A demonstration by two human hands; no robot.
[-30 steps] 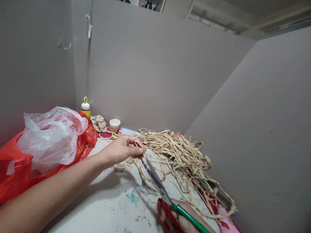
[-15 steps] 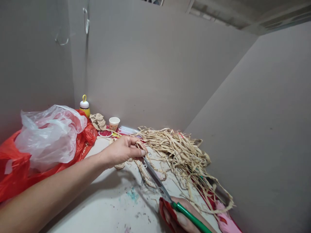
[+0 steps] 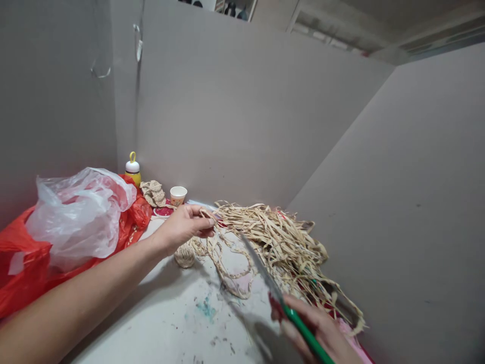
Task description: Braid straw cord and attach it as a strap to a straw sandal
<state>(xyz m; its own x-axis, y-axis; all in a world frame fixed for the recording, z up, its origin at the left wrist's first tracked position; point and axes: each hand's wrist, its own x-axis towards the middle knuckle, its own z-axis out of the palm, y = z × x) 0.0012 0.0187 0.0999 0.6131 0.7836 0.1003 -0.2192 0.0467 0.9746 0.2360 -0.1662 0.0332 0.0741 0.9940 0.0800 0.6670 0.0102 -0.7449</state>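
My left hand (image 3: 184, 226) reaches across the table and pinches a braided straw cord (image 3: 223, 263) near its upper end. The cord loops down over the table to a small coiled braid (image 3: 185, 255) just under that hand. At the bottom of the view my right hand (image 3: 318, 331) grips a pair of scissors (image 3: 280, 301) with a green handle. Their blades point up and left, lifted off the cord and closed together. A heap of loose pale straw strips (image 3: 280, 237) lies right of the cord.
A clear plastic bag on a red plastic bag (image 3: 76, 222) fills the left side. A yellow bottle (image 3: 133, 169), a crumpled woven piece (image 3: 153, 192) and a paper cup (image 3: 178, 195) stand at the back. Grey partition walls enclose the stained white table (image 3: 182, 318).
The scissors have swung right and away from the cord near my left fingers. My left hand has drawn the cord up and back a little.
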